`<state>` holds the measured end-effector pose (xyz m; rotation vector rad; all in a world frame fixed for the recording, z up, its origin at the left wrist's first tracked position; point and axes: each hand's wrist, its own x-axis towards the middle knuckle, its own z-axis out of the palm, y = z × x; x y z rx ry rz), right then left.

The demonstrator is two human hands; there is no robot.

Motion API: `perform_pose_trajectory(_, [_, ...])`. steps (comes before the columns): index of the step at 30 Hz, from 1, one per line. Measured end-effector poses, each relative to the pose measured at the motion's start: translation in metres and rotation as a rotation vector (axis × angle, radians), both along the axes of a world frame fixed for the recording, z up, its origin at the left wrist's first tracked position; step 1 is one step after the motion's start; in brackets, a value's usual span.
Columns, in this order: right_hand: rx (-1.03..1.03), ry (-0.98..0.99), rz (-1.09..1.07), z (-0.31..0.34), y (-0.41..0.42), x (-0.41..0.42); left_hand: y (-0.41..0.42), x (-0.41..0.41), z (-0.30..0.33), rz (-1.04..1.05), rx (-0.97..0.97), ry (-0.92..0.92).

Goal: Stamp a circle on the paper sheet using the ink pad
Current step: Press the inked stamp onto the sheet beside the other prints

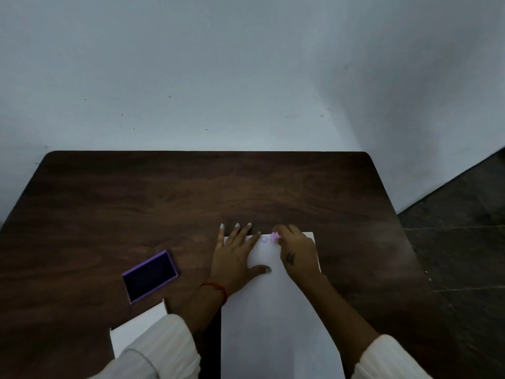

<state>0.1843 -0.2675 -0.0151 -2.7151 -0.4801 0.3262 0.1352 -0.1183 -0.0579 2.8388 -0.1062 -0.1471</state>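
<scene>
A white paper sheet [273, 310] lies lengthwise on the dark wooden table [164, 192]. My left hand [235, 258] rests flat on the sheet's far left corner, fingers spread. My right hand [297, 253] pinches a small pink stamp [275, 236] at the sheet's far edge. A faint purple circle [264, 239] is printed on the paper just left of the stamp, between my two hands. The open purple ink pad [149, 276] sits on the table to the left of the sheet, apart from both hands.
A white box or lid [136, 329] lies near the front left edge, partly under my left sleeve. A pale wall stands behind the table. Dark tiled floor [459, 242] shows past the table's right edge.
</scene>
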Motion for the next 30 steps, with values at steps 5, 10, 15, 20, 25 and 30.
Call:
perform_pose_trajectory(5, [-0.031, 0.006, 0.012, 0.001, 0.005, -0.002, 0.0, 0.0, -0.001, 0.0, -0.021, -0.011])
perform_pose_trajectory(10, [-0.02, 0.0, 0.025, 0.0, 0.008, -0.001, 0.001, 0.0, 0.0, -0.003, -0.029, -0.012])
perform_pose_trajectory(15, [-0.062, 0.005, 0.086, -0.001, 0.007, 0.003, 0.002, 0.0, -0.002, -0.008, -0.056, -0.008])
perform_pose_trajectory(20, [-0.09, 0.021, 0.154, 0.0, 0.003, 0.008, 0.001, 0.0, -0.002, -0.007, -0.077, 0.017])
perform_pose_trajectory(25, [-0.074, 0.023, 0.186, 0.0, 0.0, 0.009, -0.001, -0.001, -0.002, 0.011, -0.071, 0.005])
perform_pose_trajectory(30, [-0.051, 0.025, 0.192, -0.001, -0.002, 0.011, 0.0, -0.001, -0.001, 0.024, -0.055, -0.035])
